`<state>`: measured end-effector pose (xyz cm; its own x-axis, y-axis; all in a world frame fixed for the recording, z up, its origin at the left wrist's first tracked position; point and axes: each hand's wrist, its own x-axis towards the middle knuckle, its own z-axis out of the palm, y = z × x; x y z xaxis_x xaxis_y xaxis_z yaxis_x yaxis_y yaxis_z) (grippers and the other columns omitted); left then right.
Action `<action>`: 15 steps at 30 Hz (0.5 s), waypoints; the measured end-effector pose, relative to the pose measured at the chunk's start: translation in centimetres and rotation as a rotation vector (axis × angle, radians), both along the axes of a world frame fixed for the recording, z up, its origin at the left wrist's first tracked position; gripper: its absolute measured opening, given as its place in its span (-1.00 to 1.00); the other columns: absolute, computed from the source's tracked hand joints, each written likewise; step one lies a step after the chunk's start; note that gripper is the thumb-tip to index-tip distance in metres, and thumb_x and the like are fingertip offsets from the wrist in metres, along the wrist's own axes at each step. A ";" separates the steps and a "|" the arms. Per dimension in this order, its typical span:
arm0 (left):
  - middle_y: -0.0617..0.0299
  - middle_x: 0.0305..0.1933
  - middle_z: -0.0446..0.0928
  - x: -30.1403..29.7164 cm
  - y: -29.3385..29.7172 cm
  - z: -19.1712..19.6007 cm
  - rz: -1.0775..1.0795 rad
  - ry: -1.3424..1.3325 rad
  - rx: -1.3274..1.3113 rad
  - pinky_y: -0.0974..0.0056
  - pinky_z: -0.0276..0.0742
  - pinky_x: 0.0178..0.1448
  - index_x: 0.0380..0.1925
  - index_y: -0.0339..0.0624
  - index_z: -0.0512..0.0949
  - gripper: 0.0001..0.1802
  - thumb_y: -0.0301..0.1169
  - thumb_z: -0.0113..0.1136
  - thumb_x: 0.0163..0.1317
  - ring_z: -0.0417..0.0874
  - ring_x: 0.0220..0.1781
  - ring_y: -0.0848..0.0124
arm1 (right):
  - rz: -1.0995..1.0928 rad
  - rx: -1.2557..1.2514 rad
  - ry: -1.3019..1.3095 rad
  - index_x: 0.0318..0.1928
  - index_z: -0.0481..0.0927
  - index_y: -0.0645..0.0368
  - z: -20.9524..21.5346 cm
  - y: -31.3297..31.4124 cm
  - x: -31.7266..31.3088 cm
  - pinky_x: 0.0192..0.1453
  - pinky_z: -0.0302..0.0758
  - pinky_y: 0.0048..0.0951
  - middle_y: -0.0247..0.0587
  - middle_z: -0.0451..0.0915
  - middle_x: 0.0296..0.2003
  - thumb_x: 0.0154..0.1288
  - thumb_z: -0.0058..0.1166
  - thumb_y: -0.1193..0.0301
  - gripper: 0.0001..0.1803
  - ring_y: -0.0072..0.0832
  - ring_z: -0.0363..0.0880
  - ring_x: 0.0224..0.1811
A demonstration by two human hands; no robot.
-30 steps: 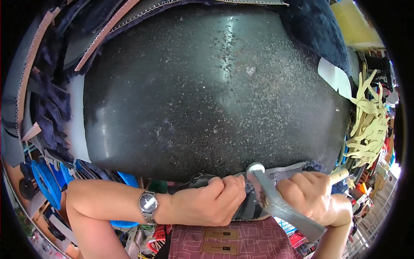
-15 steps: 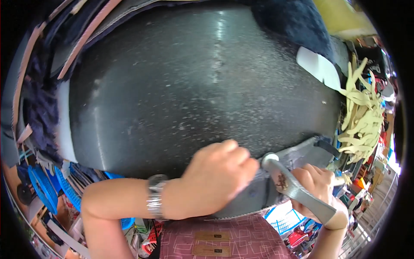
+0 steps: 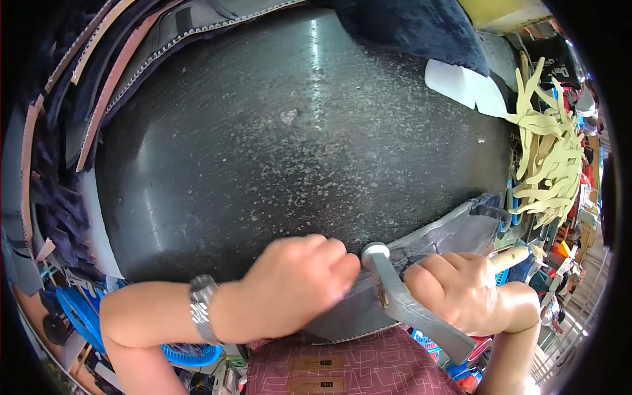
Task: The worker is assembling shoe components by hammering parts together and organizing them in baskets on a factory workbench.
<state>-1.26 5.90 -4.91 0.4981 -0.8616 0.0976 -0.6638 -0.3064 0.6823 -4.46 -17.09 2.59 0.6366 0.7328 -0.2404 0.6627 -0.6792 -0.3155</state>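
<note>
left hand (image 3: 289,293) closed, pressing grey strip (image 3: 454,234) at slab (image 3: 296,131) near edge | right hand (image 3: 467,296) gripping hammer (image 3: 408,306) | risk: hammer strikes left knuckles beside its head; strip could slip

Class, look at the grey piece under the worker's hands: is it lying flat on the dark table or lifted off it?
Flat. The grey piece lies along the dark table edge, pressed by the left hand.

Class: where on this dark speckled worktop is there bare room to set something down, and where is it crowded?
Free: the worktop's wide middle, between strip stacks and pale cut-outs. Crowded: the near edge, where left hand, right hand, hammer and grey piece sit.
</note>
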 end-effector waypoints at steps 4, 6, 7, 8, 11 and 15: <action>0.26 -0.49 0.45 -0.3 0.9 0.7 -0.228 -0.372 -0.012 0.41 0.40 -0.48 -0.42 -0.24 0.56 -0.79 -0.34 0.20 -0.02 0.54 -0.41 0.35 | -0.157 0.113 0.067 -0.48 0.41 0.12 0.1 0.3 0.6 -0.72 0.34 -0.50 -0.44 0.23 -0.66 -0.10 0.11 0.37 -0.82 -0.59 0.40 -0.70; 0.26 -0.45 0.46 -0.9 1.0 0.8 -0.263 -0.678 0.029 0.39 0.38 -0.45 -0.39 -0.29 0.57 -0.75 -0.36 0.17 -0.07 0.50 -0.39 0.35 | -0.081 0.078 0.019 -0.47 0.41 0.12 -0.2 0.6 0.3 -0.72 0.35 -0.49 -0.44 0.23 -0.67 -0.10 0.12 0.36 -0.82 -0.58 0.41 -0.71; 0.26 -0.45 0.46 -0.3 1.3 0.7 -0.253 -0.674 0.041 0.39 0.38 -0.45 -0.39 -0.29 0.57 -0.75 -0.36 0.17 -0.07 0.50 -0.39 0.35 | -0.001 0.051 -0.031 -0.47 0.41 0.12 -0.4 0.8 0.0 -0.72 0.35 -0.49 -0.44 0.23 -0.67 -0.09 0.13 0.36 -0.81 -0.57 0.42 -0.71; 0.25 -0.42 0.46 0.8 1.8 0.4 -0.222 -0.312 0.003 0.38 0.38 -0.42 -0.40 -0.30 0.58 -0.75 -0.37 0.16 -0.09 0.49 -0.36 0.36 | -0.052 0.091 -0.011 -0.46 0.42 0.13 -0.7 1.1 -0.5 -0.72 0.35 -0.49 -0.45 0.23 -0.67 -0.09 0.14 0.35 -0.80 -0.56 0.43 -0.71; 0.26 -0.40 0.47 1.6 2.5 0.2 -0.228 0.063 -0.031 0.35 0.41 -0.34 -0.40 -0.31 0.59 -0.75 -0.39 0.14 -0.10 0.49 -0.31 0.36 | -0.111 0.133 0.062 -0.45 0.43 0.12 -0.8 0.9 0.3 -0.74 0.30 -0.50 -0.46 0.22 -0.67 -0.08 0.14 0.36 -0.81 -0.60 0.37 -0.72; 0.23 -0.40 0.47 -0.7 2.9 0.5 -0.320 -0.624 0.036 0.31 0.46 -0.30 -0.34 -0.27 0.59 -0.70 -0.40 0.19 -0.14 0.50 -0.32 0.31 | 0.010 0.048 0.008 -0.43 0.44 0.12 -0.3 1.6 -0.2 -0.72 0.33 -0.51 -0.47 0.23 -0.67 -0.07 0.13 0.36 -0.81 -0.60 0.42 -0.70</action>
<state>-1.94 8.81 -4.41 0.0798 -0.9646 0.2514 -0.9894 -0.0459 0.1377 -4.63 -15.47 2.29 0.6272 0.7501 -0.2095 0.6671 -0.6562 -0.3526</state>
